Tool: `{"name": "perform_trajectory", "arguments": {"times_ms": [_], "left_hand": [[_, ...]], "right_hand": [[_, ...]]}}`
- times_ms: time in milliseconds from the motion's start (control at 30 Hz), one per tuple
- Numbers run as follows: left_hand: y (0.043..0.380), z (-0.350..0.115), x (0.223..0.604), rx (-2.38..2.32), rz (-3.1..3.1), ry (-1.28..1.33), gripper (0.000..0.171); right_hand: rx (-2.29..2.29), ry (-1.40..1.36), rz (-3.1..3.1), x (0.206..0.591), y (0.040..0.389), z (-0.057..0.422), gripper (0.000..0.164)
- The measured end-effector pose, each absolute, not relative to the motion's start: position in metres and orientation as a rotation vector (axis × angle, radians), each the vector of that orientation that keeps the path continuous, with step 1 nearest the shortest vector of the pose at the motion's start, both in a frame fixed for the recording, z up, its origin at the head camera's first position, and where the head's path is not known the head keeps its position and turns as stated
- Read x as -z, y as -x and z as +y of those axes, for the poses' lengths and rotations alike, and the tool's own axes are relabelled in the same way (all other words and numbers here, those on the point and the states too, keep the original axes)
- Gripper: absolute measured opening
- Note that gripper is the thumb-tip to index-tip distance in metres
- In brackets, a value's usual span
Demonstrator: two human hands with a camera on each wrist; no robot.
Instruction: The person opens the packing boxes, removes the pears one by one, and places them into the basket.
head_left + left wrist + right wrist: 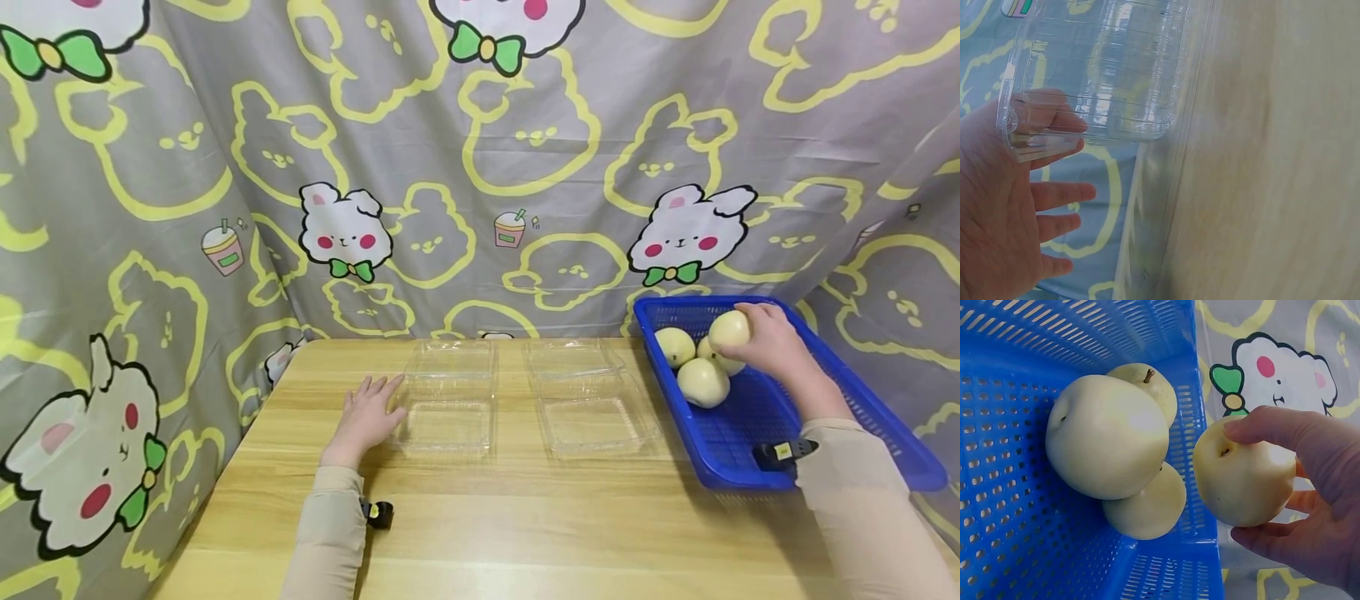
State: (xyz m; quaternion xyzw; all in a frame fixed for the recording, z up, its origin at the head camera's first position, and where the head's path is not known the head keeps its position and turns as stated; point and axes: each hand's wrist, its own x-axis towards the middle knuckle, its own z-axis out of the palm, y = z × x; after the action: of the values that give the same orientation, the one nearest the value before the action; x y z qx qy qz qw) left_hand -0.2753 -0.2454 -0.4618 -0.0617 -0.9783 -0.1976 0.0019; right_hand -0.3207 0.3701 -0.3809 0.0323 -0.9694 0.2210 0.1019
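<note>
Over the far part of the blue plastic basket [757, 442], my right hand [768, 337] grips a round, pale yellow pear [1244, 472], thumb near its stem end. Three similar pears lie inside, one of them a large pear [1107, 437] in front of the others in the right wrist view. My left hand [367, 417] is beside the left clear plastic box [446, 425], its fingers spread and fairly straight. In the left wrist view the thumb side of that hand [997, 206] shows through the box's corner; whether it touches is hard to tell.
A second clear plastic box [596, 421], lid open, stands between the left box and the basket. All rest on a wooden table [495, 525]. A patterned grey curtain [427, 158] hangs behind and along the sides.
</note>
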Motion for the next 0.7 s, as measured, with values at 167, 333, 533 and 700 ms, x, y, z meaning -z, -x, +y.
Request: {"name": "perform_trajectory", "arguments": {"times_ms": [167,333,533,700], "left_hand": [[0.277,-0.245,0.462,0.623,-3.065,0.196,0.062],[0.278,-0.245,0.461,0.62,-3.067,0.2,0.062],[0.278,-0.245,0.46,0.626,-3.066,0.198,0.062],[0.278,-0.244,0.46,0.629,-3.069,0.204,0.062]], "right_hand": [[-0.681,-0.037,-2.898,0.384,0.321,0.378,0.082],[-0.703,-0.006,-2.949,0.388,0.321,0.387,0.082],[-0.655,0.015,-2.987,0.391,0.322,0.392,0.08],[-0.639,0.067,-3.054,0.393,0.319,0.398,0.083]]}}
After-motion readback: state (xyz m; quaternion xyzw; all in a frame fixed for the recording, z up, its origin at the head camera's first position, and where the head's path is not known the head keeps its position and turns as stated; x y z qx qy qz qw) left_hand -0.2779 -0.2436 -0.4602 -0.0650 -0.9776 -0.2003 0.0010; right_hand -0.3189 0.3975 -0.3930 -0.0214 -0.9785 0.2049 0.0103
